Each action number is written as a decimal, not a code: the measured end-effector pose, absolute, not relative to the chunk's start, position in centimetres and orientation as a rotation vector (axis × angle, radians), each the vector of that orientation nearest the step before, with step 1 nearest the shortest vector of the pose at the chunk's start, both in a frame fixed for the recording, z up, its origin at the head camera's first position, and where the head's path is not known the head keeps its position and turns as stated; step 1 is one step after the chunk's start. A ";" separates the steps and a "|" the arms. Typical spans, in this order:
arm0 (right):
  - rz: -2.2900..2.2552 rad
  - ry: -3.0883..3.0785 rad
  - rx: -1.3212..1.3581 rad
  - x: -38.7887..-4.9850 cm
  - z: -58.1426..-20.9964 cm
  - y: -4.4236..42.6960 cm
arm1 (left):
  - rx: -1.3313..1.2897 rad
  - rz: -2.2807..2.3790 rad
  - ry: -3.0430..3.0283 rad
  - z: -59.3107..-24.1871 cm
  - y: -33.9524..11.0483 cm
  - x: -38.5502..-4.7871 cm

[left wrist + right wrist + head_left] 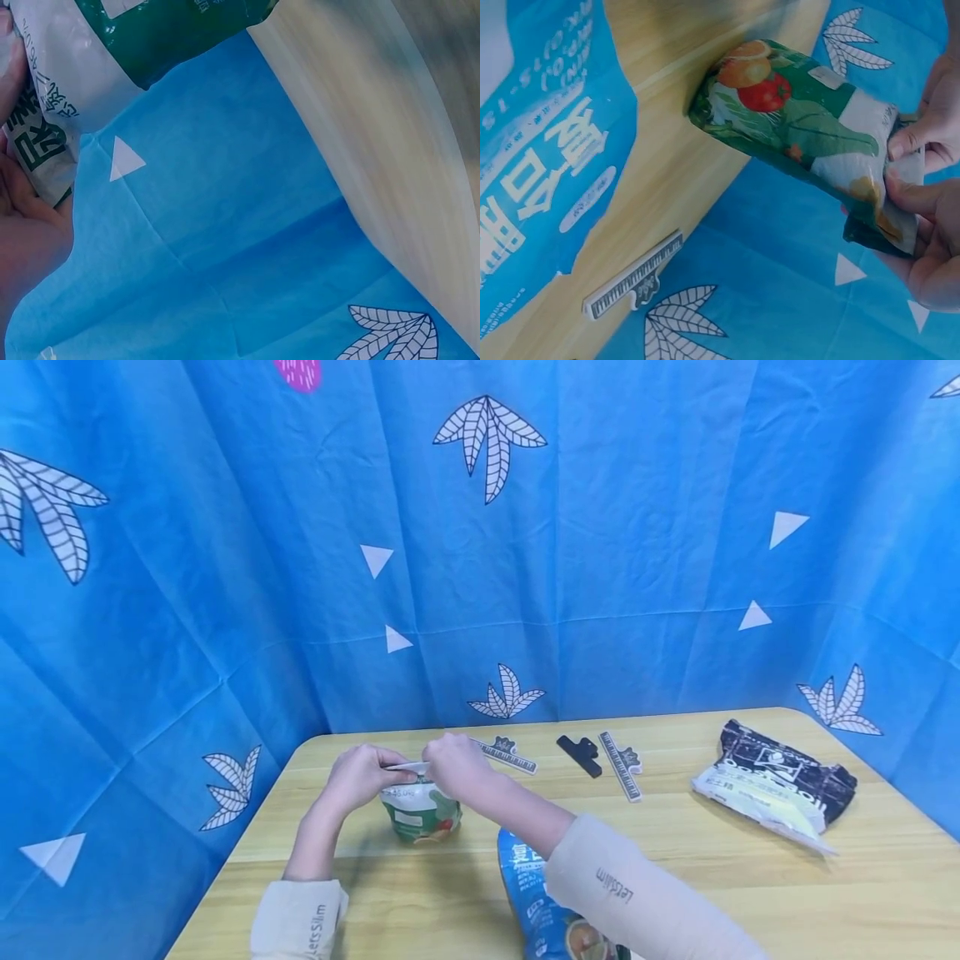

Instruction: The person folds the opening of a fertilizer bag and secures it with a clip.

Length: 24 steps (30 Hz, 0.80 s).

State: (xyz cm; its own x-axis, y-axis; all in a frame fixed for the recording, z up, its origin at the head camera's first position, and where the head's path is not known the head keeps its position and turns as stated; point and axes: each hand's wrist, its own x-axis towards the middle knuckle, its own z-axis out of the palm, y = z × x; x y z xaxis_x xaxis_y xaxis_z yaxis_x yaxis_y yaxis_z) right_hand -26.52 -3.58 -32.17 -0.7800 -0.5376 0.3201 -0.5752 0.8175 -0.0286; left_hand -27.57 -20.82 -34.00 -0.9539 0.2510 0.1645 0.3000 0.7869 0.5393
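A blue cloth (630,527) is hanging behind the table (832,902). A blue bag (525,893) is resting partly under the right sleeve (637,893), and a black bag (787,777) is lying far to the right. The green bag (420,808) is standing up on the left side, just below the hands. Its long way is running up and down; I cannot tell if its bottom is touching the table. The left hand (362,778) and right hand (461,770) are both pinching its top edge, being about equally near. Beyond them, two piano clips (621,767) and a black clip (580,756) are lying.
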 end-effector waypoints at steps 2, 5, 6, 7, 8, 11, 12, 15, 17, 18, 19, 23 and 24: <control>0.229 -2.767 0.882 -26.7 -32.0 -3.3 | -0.471 -0.902 -2.900 -34.0 -20.9 -27.6; 0.380 -2.886 0.905 -26.9 -31.7 -2.6 | -0.551 -0.956 -2.913 -34.0 -21.2 -27.8; 0.442 -2.922 0.902 -27.0 -31.7 -2.4 | -0.587 -0.987 -2.915 -34.0 -21.4 -27.9; 0.513 -2.949 0.898 -27.0 -31.6 -2.2 | -0.627 -1.025 -2.915 -34.1 -21.5 -28.1; 0.563 -2.964 0.895 -27.1 -31.6 -2.0 | -0.669 -1.067 -2.913 -34.1 -21.7 -28.2; 0.628 -2.971 0.904 -27.2 -31.7 -1.7 | -0.771 -1.200 -2.883 -34.4 -22.5 -28.5; 0.637 -2.968 0.912 -27.2 -31.7 -1.7 | -0.790 -1.245 -2.866 -34.5 -22.8 -28.6; 0.648 -2.953 0.926 -27.3 -31.7 -1.8 | -0.769 -1.351 -2.809 -34.9 -23.7 -28.6; 0.677 -2.954 0.917 -27.3 -31.7 -1.9 | -0.711 -1.420 -2.768 -35.4 -24.1 -28.6; 0.696 -2.958 0.906 -27.3 -31.7 -1.9 | -0.680 -1.450 -2.747 -35.7 -24.3 -28.6; 0.715 -2.961 0.893 -27.3 -31.7 -1.9 | -0.643 -1.485 -2.726 -35.9 -24.5 -28.6; 0.772 -2.958 0.865 -27.4 -32.0 -1.9 | -0.567 -1.646 -2.618 -36.8 -24.8 -28.5; 0.774 -2.953 0.865 -27.4 -32.1 -1.9 | -0.551 -1.674 -2.600 -36.6 -24.7 -28.2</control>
